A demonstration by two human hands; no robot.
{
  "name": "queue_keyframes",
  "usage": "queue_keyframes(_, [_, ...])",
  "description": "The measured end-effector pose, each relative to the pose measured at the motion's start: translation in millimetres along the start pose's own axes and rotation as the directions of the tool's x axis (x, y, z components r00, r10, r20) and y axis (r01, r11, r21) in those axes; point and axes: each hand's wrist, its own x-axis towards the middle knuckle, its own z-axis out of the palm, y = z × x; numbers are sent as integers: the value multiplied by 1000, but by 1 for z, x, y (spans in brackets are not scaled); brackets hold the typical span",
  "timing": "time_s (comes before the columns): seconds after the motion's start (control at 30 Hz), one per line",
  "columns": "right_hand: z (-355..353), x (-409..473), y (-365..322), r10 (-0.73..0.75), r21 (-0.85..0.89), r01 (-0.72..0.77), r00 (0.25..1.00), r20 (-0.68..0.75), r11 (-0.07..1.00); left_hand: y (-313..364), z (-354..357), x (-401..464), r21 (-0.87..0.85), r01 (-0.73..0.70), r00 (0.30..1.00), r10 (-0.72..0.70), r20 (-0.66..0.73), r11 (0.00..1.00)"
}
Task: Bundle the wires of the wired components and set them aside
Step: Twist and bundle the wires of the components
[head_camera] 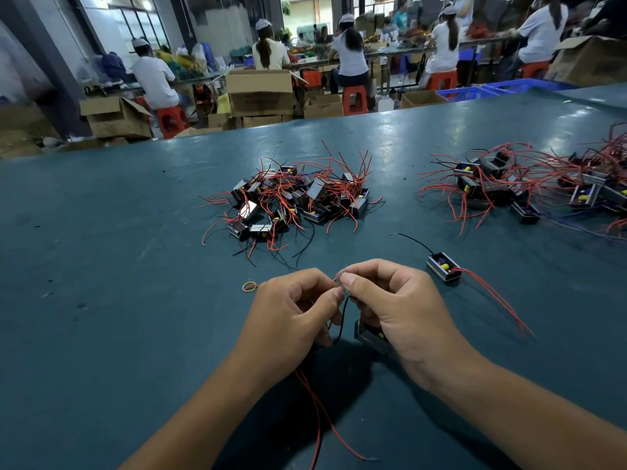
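Loose wire ends: red wires [319, 415] trail toward the near edge of the teal table [101, 266], running out from under the left hand.
Left hand: the left hand [288, 317] is curled, thumb and forefinger pinching the gathered wires at the centre.
Right hand: the right hand [400, 313] is curled too, its fingertips pinching the same wires, touching the left thumb.
Held component: a small boxy component [368, 335] hangs under the right palm, a black wire [342, 317] looping up from it.
Rubber bands: small bands [250, 287] lie just left of the left hand.
Single component: one unit [443, 268] lies right of the hands, red wires spread out.
Middle pile: a heap of components [288, 201] sits farther off, centre.
Right pile: another heap [529, 188] lies far right.
Background: seated workers [349, 59] and cardboard boxes [259, 91].
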Motion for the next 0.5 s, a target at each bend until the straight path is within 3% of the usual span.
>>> queue_keyframes(0.5, [0,-1,-3,26,64,-27,1000,10,998,0,1,-1,-15,-53,999,53,2,999])
